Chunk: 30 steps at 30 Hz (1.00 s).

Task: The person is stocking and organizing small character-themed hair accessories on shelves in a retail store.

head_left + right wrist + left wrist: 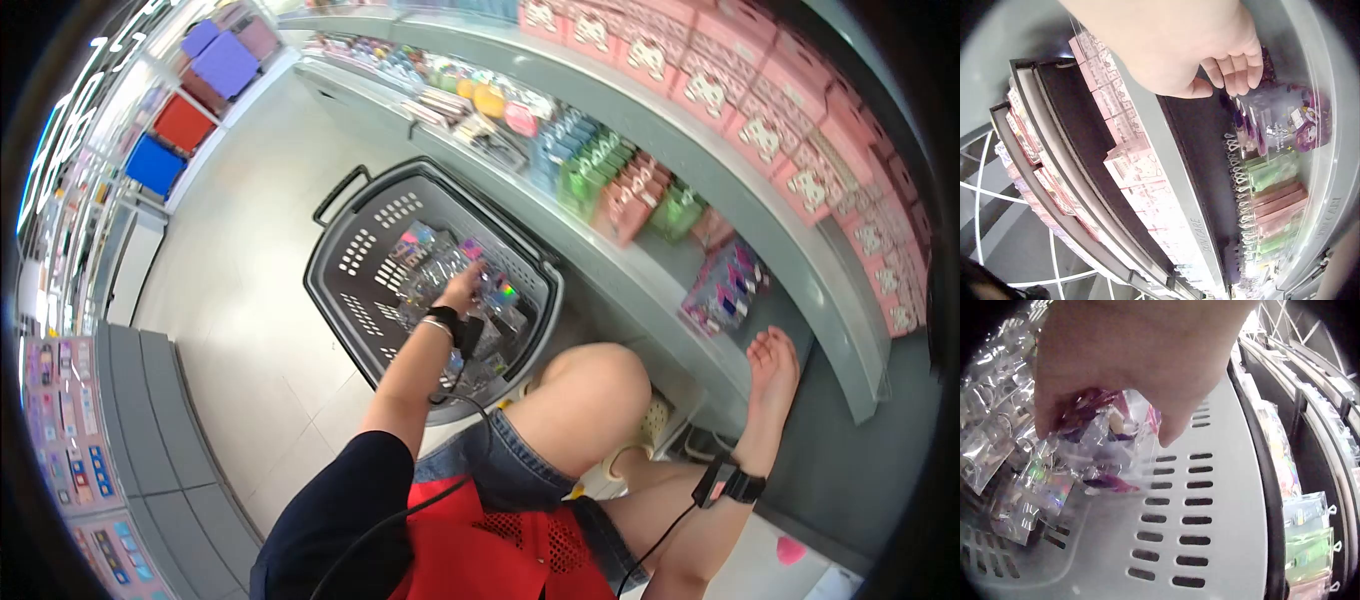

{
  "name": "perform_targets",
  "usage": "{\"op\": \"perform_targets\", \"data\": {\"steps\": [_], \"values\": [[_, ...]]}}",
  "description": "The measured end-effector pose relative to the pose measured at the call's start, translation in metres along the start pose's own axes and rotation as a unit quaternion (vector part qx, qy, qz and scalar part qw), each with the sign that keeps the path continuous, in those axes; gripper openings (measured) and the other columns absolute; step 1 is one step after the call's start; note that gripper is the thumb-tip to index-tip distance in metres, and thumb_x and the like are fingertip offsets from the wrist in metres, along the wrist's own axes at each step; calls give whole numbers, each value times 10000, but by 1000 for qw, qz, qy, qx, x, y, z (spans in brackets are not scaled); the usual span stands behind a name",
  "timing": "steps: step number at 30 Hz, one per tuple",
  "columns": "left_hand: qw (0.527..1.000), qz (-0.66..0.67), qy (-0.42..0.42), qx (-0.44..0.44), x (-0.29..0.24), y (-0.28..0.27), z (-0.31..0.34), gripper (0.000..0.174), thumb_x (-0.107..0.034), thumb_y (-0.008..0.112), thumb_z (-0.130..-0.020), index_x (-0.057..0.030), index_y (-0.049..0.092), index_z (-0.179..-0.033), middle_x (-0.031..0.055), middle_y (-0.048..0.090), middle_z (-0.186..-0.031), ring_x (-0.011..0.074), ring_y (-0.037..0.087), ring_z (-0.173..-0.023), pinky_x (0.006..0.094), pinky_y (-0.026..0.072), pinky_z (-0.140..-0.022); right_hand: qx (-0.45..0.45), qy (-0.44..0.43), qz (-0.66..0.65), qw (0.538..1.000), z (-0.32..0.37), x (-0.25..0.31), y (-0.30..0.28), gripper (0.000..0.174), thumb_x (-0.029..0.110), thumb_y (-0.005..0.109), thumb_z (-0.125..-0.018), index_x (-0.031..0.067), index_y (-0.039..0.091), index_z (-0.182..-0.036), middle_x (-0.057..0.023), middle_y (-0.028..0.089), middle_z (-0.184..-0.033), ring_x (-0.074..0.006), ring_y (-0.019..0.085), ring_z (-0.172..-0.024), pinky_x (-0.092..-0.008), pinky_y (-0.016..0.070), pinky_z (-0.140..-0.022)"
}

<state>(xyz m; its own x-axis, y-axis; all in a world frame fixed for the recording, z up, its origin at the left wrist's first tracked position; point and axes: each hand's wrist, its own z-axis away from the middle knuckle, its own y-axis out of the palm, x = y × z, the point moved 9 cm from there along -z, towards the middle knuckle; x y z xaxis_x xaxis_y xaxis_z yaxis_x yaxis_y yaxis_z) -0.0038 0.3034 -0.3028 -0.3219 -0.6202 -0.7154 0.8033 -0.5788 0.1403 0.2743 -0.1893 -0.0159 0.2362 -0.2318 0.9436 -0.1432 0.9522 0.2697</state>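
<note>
My left hand (462, 288) is down inside a grey plastic basket (1235, 506) on the floor. Its thumb and fingers grip a clear plastic packet (1107, 437) with purple and pink parts, seen in the left wrist view. Many shiny clear packets (988, 440) lie in the basket beside this hand. My right hand (773, 365) is at the lower shelf with nothing in it, its fingers loosely bent. Close to those fingertips stands a row of purple-printed clear packets (1297, 119).
Pink boxes (705, 92) line the upper shelf. Green and reddish pouches (1279, 206) stand along the lower shelf (610, 270) past the purple packets. The basket's handle (340, 193) sticks out at its far end. My bent knee (600, 390) is beside the basket.
</note>
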Motion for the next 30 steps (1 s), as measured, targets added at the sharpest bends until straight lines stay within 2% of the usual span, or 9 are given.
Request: {"op": "perform_targets", "data": {"steps": [1,3,4,5,6,7,9,17,30], "values": [[998,-44,2,-45,0,-2,-5,599,-551,678,-772,-150,589,-1208,44,569,-978,198,558,-869,382,446,-724,-2,3,5,1000,-2,-3,-3,241,146,589,-868,5,580,-1063,-92,610,-922,-180,577,-855,-298,474,-792],[992,-20,5,-121,-7,3,4,794,-524,794,-675,74,561,-1142,139,586,-1034,245,575,-900,442,473,-761,11,0,14,1000,-8,-8,-6,240,165,593,-872,24,584,-1066,-81,609,-927,-168,575,-857,-292,467,-785],[989,-18,84,-118,-21,10,16,788,-494,828,-648,89,566,-1111,183,592,-1075,273,583,-957,464,486,-776,8,7,8,1000,-11,-12,-13,238,172,591,-876,31,585,-1067,-76,606,-925,-162,571,-853,-288,463,-782],[976,-62,77,-195,10,-17,-40,883,-456,860,-621,132,492,-1167,220,572,-1150,304,580,-1003,460,499,-784,7,13,2,1000,-16,-16,-16,235,179,588,-880,38,585,-1068,-71,603,-922,-156,567,-848,-284,458,-779],[960,-61,113,-250,-1,-13,-19,991,-419,885,-600,148,386,-1242,225,541,-1206,315,571,-1029,440,508,-808,10,12,3,1000,-16,-17,-13,234,180,583,-881,42,584,-1070,-63,598,-919,-150,560,-840,-280,453,-777],[959,-58,87,-265,0,-11,-11,1062,-402,896,-592,148,308,-1284,228,511,-1240,297,560,-1060,427,509,-840,12,14,6,1000,-15,-16,-11,233,181,578,-883,46,582,-1073,-56,593,-916,-144,553,-831,-276,448,-776],[933,-113,76,-333,7,-17,-18,1028,-413,896,-583,140,344,-1251,249,524,-1226,307,533,-1138,402,475,-925,24,21,19,999,-14,-14,-6,235,185,573,-886,45,580,-1074,-49,588,-913,-141,546,-826,-275,445,-773],[939,-172,64,-291,-16,-2,26,1067,-554,826,-614,151,327,-1240,325,499,-1249,398,520,-1174,401,445,-962,7,28,52,998,-24,-23,-8,282,206,561,-888,37,553,-1113,-47,569,-937,-138,531,-841,-284,437,-768],[942,-202,46,-265,-21,4,35,1049,-569,775,-670,104,271,-1297,309,455,-1315,418,491,-1209,443,427,-999,-5,34,69,997,-27,-29,-3,235,216,589,-872,60,585,-1047,-32,589,-908,-134,542,-803,-275,445,-737]]}}
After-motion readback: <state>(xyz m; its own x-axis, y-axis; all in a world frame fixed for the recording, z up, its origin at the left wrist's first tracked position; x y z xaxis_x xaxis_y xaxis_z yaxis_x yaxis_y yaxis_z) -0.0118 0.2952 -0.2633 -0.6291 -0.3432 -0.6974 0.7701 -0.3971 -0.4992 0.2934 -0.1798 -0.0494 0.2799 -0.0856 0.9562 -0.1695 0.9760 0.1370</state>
